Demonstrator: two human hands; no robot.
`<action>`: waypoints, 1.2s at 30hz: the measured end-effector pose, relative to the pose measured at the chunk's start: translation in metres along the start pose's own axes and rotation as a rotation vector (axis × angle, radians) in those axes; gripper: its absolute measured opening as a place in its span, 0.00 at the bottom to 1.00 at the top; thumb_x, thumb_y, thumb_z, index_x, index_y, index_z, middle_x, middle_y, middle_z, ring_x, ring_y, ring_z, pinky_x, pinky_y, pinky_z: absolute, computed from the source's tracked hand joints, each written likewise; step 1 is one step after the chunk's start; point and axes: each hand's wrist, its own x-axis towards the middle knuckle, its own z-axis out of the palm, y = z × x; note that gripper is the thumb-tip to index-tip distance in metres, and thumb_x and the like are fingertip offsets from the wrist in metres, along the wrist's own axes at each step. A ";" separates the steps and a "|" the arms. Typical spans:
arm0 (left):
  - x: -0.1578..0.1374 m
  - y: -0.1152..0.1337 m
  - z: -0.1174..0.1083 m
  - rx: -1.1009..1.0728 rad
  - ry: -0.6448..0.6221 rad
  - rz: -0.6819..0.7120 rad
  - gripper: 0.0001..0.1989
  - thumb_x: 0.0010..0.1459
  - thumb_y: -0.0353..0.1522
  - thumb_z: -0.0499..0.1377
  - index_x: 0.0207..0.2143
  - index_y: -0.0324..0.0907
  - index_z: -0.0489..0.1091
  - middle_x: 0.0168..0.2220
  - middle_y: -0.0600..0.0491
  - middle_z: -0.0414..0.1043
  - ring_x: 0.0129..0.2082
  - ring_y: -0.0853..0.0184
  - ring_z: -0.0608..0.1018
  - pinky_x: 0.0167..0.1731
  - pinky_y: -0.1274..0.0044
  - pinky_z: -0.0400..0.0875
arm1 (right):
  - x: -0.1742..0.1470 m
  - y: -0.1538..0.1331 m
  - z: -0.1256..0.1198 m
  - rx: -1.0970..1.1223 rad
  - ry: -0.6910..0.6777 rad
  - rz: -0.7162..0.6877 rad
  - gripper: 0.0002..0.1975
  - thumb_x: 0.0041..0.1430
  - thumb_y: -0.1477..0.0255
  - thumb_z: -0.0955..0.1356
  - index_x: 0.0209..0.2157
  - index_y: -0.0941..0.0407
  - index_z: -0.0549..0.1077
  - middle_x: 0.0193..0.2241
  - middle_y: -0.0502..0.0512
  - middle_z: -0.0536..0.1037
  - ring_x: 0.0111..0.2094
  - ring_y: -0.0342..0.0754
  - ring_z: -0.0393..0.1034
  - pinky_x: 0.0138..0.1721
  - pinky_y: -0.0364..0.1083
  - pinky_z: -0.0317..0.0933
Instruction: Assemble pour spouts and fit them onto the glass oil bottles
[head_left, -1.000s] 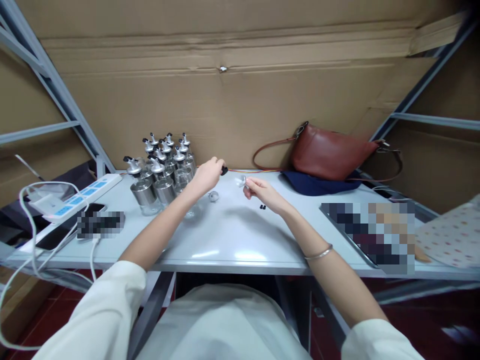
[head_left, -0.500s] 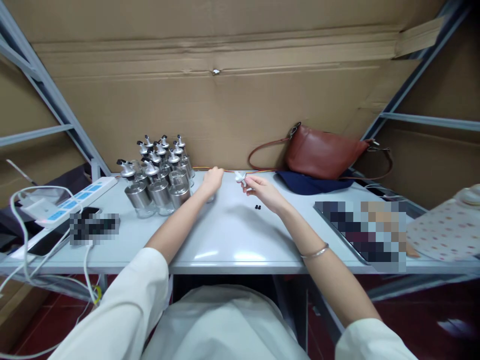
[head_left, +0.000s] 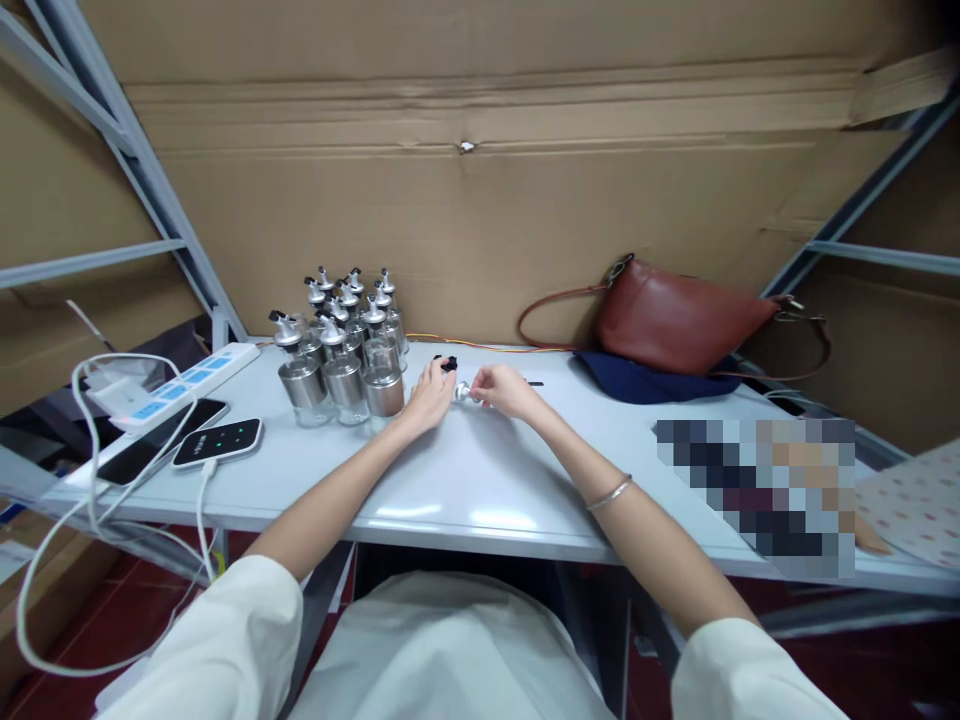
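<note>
My right hand [head_left: 504, 390] pinches a small silver pourer spout [head_left: 463, 391] between thumb and fingertips, just above the table. Close beside it on the left, my left hand [head_left: 429, 396] has its fingers curled, back of the hand towards me. Small black pieces [head_left: 448, 364] show at its fingertips; whether they are gripped or lie behind them I cannot tell. To the left stand several glass bottles with steel sleeves, most topped by silver pourers with black tips. The nearest right bottle [head_left: 384, 388] shows no pourer.
A brown handbag [head_left: 667, 320] rests on a dark blue cap [head_left: 645, 380] at the back right. On the left lie a power strip [head_left: 199, 378], a phone [head_left: 161, 445] and a white device [head_left: 219, 443] with cables. A blurred-out flat object [head_left: 757, 500] lies right.
My left hand has come back towards me from the table's rear. My right hand has lowered the pourer spout and brought it beside the left hand. The view has shifted slightly.
</note>
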 end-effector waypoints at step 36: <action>-0.017 0.007 0.003 0.271 -0.251 0.264 0.16 0.66 0.34 0.39 0.40 0.43 0.65 0.43 0.47 0.68 0.49 0.59 0.67 0.50 0.58 0.60 | 0.089 -0.001 0.030 -0.423 -0.012 -0.143 0.12 0.62 0.67 0.65 0.46 0.57 0.70 0.46 0.56 0.72 0.44 0.49 0.70 0.45 0.52 0.66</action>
